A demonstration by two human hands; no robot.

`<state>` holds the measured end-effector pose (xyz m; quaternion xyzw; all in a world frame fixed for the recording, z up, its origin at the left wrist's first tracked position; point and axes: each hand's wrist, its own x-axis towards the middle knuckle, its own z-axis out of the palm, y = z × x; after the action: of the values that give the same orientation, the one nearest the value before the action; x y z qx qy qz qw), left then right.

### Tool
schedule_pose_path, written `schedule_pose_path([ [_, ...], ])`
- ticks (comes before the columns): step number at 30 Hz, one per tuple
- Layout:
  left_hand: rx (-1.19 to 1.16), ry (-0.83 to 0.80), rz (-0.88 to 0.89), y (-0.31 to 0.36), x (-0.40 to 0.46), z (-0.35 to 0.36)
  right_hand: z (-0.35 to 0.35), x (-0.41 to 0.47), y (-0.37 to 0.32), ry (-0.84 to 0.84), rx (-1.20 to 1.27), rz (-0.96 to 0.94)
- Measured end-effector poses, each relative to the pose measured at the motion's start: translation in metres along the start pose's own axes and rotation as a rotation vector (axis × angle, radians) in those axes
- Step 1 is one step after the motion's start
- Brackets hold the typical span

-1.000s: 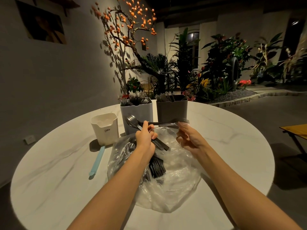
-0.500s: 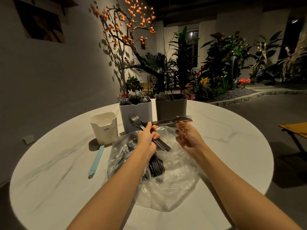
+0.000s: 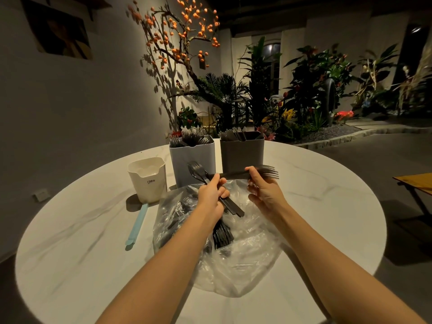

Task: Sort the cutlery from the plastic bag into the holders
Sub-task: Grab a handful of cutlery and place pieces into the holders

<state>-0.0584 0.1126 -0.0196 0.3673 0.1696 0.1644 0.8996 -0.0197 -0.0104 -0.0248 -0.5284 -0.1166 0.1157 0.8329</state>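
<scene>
A clear plastic bag (image 3: 245,249) lies on the round white table (image 3: 327,206), with black cutlery (image 3: 223,235) piled inside it. My left hand (image 3: 211,197) grips a bunch of black spoons and forks (image 3: 198,171) whose heads point up and left. My right hand (image 3: 264,190) pinches the black forks (image 3: 268,172) lying crosswise, tines to the right, while its lower fingers stay spread. Behind stand a light grey holder (image 3: 192,160) and a dark grey holder (image 3: 242,153), both with black cutlery in them. A cream holder (image 3: 147,178) stands to the left.
A light blue bag clip (image 3: 138,224) lies on the table in front of the cream holder. A plant bed with a tree fills the back. A wooden table corner (image 3: 416,181) shows at the right.
My right hand rose and took hold of the crosswise forks near their tines. The forks lifted slightly toward the dark grey holder. My left hand kept its grip and barely moved.
</scene>
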Motion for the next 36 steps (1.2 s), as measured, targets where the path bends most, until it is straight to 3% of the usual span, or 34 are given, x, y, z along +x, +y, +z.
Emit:
schedule_pose_path([
  [7, -0.009, 0.093, 0.088, 0.001, -0.001, 0.002, -0.007, 0.008, -0.003, 0.147, 0.023, -0.108],
  [10, 0.152, 0.099, 0.203, 0.001, -0.002, 0.004, -0.008, 0.008, -0.007, 0.211, -0.005, -0.109],
  [15, 0.671, 0.101, 0.482, -0.003, -0.007, 0.008, -0.006, 0.009, -0.008, 0.239, -0.053, -0.092],
  [18, 0.754, 0.086, 0.560, -0.005, -0.008, 0.007, -0.006, 0.010, -0.012, 0.299, -0.058, -0.099],
  [21, 0.652, -0.004, 0.541, -0.005, -0.008, 0.008, -0.009, 0.013, -0.016, 0.335, -0.043, -0.112],
  [25, 0.669, -0.080, 0.540, -0.006, -0.011, 0.010, -0.012, 0.014, -0.018, 0.275, 0.019, -0.104],
  [31, 1.145, 0.012, 0.828, -0.009, -0.009, 0.007, -0.008, 0.011, -0.015, 0.255, -0.012, -0.111],
  [36, 1.164, -0.094, 0.754, -0.010, -0.015, 0.009, -0.009, 0.008, -0.016, 0.179, -0.022, -0.078],
])
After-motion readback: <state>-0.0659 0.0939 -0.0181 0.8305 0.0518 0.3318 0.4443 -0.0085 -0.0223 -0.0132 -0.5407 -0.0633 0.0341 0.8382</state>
